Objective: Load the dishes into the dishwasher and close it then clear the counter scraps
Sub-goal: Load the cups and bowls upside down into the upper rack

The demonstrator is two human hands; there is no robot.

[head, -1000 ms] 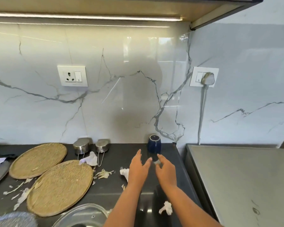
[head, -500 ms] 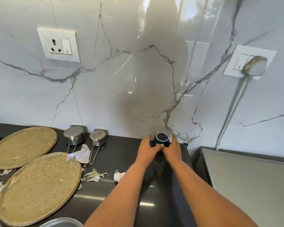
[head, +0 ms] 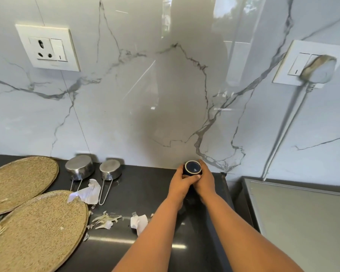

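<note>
A small dark blue cup (head: 192, 167) stands at the back of the black counter (head: 145, 189), against the marble wall. My left hand (head: 180, 183) and my right hand (head: 205, 181) wrap around its sides from the front, thumbs meeting below its rim. Two round woven mats (head: 22, 181) (head: 37, 230) lie at the left. Behind them are two upturned steel measuring cups (head: 79, 167) (head: 110, 169) with wire handles. Paper and peel scraps (head: 106, 220) (head: 139, 222) lie scattered on the counter, and a crumpled white scrap (head: 86, 194) lies by the mats.
A steel appliance top (head: 302, 218) sits right of the counter, slightly lower. A white wall socket (head: 47, 48) is at the upper left. A second socket (head: 310, 63) at the right holds a plug with a cord running down.
Both hands reached forward from mid-counter to the blue cup and closed around it. The camera moved closer to the wall.
</note>
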